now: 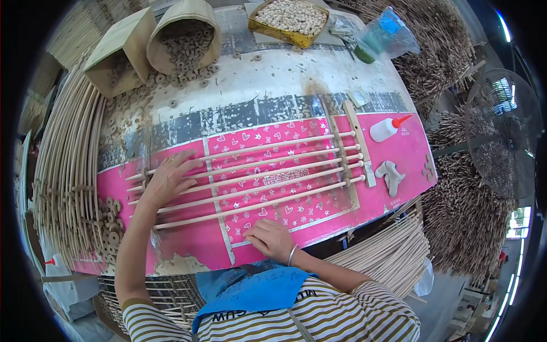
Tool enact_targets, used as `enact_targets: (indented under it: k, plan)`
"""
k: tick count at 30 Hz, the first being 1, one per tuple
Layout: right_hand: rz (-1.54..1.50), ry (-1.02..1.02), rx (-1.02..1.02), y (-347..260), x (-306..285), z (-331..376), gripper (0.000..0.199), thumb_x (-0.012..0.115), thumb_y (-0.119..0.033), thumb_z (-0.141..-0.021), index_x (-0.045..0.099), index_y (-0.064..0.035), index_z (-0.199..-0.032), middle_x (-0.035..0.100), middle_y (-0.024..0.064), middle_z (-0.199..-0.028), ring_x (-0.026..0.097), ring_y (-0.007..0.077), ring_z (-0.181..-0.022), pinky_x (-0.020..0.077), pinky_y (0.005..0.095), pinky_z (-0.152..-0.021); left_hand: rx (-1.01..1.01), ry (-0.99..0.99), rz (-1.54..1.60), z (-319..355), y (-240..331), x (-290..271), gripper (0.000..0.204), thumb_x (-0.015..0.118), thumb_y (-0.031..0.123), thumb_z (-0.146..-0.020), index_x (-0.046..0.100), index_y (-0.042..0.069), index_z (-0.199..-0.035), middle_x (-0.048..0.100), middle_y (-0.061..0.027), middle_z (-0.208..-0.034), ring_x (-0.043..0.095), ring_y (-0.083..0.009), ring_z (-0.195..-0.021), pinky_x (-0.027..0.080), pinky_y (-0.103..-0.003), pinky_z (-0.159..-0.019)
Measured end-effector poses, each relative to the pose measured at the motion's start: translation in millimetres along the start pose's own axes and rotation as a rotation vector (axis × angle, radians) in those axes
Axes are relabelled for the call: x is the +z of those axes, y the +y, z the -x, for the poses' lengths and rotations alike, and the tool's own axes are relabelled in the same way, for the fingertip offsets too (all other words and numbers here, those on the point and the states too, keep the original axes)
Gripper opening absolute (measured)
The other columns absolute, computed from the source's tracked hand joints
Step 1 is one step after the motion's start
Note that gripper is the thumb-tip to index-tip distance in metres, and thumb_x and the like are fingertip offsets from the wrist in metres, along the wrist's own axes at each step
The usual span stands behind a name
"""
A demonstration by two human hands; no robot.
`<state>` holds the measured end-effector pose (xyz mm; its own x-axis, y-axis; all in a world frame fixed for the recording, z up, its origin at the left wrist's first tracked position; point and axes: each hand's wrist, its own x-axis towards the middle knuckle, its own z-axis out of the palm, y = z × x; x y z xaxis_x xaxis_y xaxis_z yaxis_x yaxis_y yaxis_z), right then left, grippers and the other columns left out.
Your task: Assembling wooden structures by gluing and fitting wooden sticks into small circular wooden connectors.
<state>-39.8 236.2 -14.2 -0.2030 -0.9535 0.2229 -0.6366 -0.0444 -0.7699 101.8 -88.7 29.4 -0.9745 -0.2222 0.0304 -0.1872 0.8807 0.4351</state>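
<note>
Several thin wooden rods lie side by side across a pink patterned sheet. Small pale knobs sit on their right ends, by a notched wooden rack. My left hand is over the rods near their left ends, its fingers apart; whether it presses on any of them I cannot tell. Close to the sheet's front edge, my right hand rests below the nearest rod, its fingers curled together. Anything inside those fingers is hidden.
Wooden rings spill from a round wooden tub and a wooden box. A yellow tray holds pale beads. At right are a white glue bottle, a flat wooden bar and a crumpled glove. Rod bundles flank the table.
</note>
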Motion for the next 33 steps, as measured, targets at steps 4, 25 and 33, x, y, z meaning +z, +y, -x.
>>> enact_targets:
  k: [4, 25, 33]
  plan:
    - [0.004, 0.014, -0.008, 1.5, -3.2, -2.2, 0.009, 0.07, -0.013, -0.091, 0.072, -0.0069, -0.097, 0.065, 0.0084, -0.087, 0.065, 0.0268, -0.082, 0.0518, 0.0388, -0.072, 0.055, 0.023, -0.049, -7.6, -3.6, 8.4, 0.026, 0.073, 0.018, -0.087, 0.067, 0.009, -0.11, 0.06, -0.0125, -0.129, 0.06, -0.0356, -0.114, 0.048, -0.047, -0.098]
    - [0.013, -0.098, -0.114, 5.4, 10.6, 2.1, 0.012, 0.065, -0.009, -0.098, 0.073, 0.0001, -0.099, 0.059, 0.0098, -0.079, 0.054, 0.022, -0.071, 0.0393, 0.0358, -0.06, -1.115, 1.436, 0.099, 380.9, 192.4, 44.3, 0.023, 0.07, 0.01, -0.092, 0.072, 0.0, -0.113, 0.063, -0.0115, -0.119, 0.063, -0.0236, -0.111, 0.048, -0.034, -0.098]
    - [0.058, -0.11, -0.098, 16.1, 11.0, 1.8, 0.014, 0.064, -0.011, -0.1, 0.072, 0.0, -0.101, 0.057, 0.0064, -0.082, 0.05, 0.0174, -0.071, 0.0364, 0.0321, -0.059, -1.665, 1.751, -0.163, 464.7, 213.8, 205.9, 0.023, 0.069, 0.012, -0.095, 0.069, -0.002, -0.114, 0.061, -0.013, -0.12, 0.062, -0.0209, -0.099, 0.052, -0.032, -0.085]
